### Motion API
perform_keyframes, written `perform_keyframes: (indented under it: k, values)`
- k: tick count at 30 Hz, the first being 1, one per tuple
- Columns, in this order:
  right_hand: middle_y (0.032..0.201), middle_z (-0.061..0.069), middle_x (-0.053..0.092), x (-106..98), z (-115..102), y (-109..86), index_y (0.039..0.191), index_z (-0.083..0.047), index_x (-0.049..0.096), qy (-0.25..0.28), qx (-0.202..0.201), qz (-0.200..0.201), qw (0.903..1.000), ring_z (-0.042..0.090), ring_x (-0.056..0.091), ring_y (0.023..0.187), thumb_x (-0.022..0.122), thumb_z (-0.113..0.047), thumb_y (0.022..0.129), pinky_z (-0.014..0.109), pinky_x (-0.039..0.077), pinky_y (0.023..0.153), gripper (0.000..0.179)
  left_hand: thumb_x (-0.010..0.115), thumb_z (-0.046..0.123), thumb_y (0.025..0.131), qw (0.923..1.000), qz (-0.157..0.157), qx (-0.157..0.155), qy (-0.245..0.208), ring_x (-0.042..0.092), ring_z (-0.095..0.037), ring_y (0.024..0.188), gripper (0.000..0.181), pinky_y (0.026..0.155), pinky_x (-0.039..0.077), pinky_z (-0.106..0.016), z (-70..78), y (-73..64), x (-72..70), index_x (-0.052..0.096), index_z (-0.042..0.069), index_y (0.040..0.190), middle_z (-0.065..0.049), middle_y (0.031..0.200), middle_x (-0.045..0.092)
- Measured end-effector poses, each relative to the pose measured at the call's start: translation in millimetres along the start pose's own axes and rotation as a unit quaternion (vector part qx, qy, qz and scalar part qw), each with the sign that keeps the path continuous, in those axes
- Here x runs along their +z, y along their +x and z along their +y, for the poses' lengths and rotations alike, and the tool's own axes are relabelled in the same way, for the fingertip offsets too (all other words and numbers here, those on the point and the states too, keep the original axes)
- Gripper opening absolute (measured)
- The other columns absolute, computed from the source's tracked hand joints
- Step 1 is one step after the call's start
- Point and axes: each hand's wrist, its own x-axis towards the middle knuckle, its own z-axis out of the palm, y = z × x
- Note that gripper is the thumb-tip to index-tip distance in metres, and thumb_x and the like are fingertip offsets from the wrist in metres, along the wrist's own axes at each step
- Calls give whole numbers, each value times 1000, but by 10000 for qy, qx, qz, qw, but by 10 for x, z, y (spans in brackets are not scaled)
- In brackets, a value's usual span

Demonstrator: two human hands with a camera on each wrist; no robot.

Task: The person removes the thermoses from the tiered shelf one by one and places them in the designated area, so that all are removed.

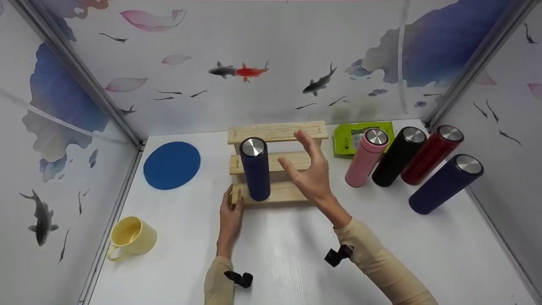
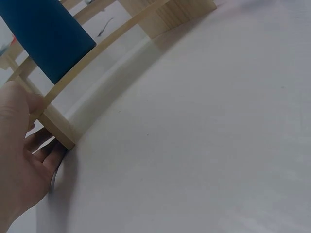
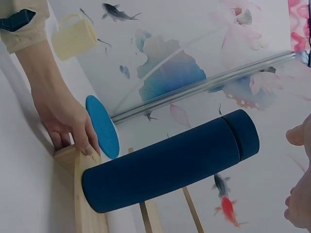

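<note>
A three-tier wooden rack [image 1: 290, 193] stands at the back middle of the table. On its lowest tier, toward the left end, a dark blue thermos bottle [image 1: 257, 178] with a silver-topped lid stands upright. My left hand [image 1: 230, 220] grips the left end of that tier, thumb on top and fingers around the outer side, as the left wrist view shows. Above the rack's right part, my right hand [image 1: 312, 178] hangs in the air, thumb and fingers spread apart, holding nothing. A gap separates it from the bottle [image 3: 170, 162] in the right wrist view.
Right of the rack stand pink [image 1: 365, 161], black [image 1: 398, 159], red [image 1: 431, 156] and another dark blue thermos [image 1: 444, 186]. Behind the pink one lies a green packet [image 1: 345, 137]. At left are a blue round mat [image 1: 171, 165] and a yellow mug [image 1: 142, 239]. Printed panels enclose the table.
</note>
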Motion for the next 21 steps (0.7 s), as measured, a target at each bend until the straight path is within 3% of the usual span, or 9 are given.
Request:
perform_keyframes:
  k: [14,21]
  values:
    - [142,19,58,426,49,-29,145,3,48,88,349,-439,9984,31,51,138,83,-19,85,39,37,119,73,55,30,106,9999,-63,-64,95,26,-31,155,61,122,30,-50,-12,-5,-20,30,20,160,-10,168,25]
    - [142,19,58,545,61,-2,146,3,47,199,563,-750,9954,32,52,138,83,-22,85,41,39,117,75,54,30,106,10000,-83,-22,-20,35,-29,151,60,118,37,-50,-1,-15,-13,30,21,160,-8,167,28]
